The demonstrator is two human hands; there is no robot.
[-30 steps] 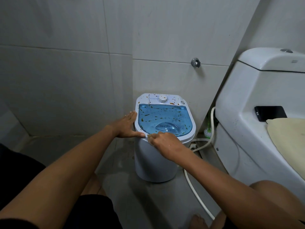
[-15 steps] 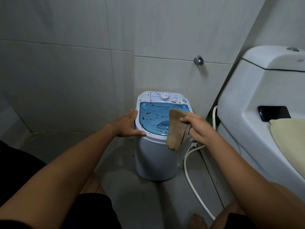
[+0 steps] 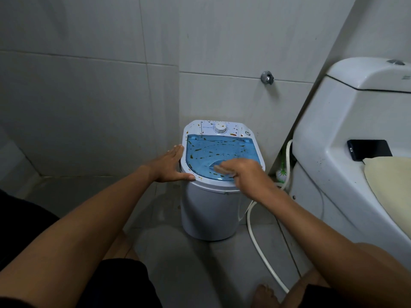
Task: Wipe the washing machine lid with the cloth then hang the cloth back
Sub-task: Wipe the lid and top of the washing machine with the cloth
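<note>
The grey tiled floor carries a small white washing machine in the corner. A white hose trails across the tiles beside it (a bare foot rests nearby).

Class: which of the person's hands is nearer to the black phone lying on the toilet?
Right. The right hand is on the blue lid, nearer the phone; the left hand rests on the washing machine's far-left edge.

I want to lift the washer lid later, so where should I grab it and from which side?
Grip the lid at its curved front edge, coming from the front. The straight back edge meets the control panel, likely the hinge side, so the front probably swings up. The left hand already steadies the rim.
</note>
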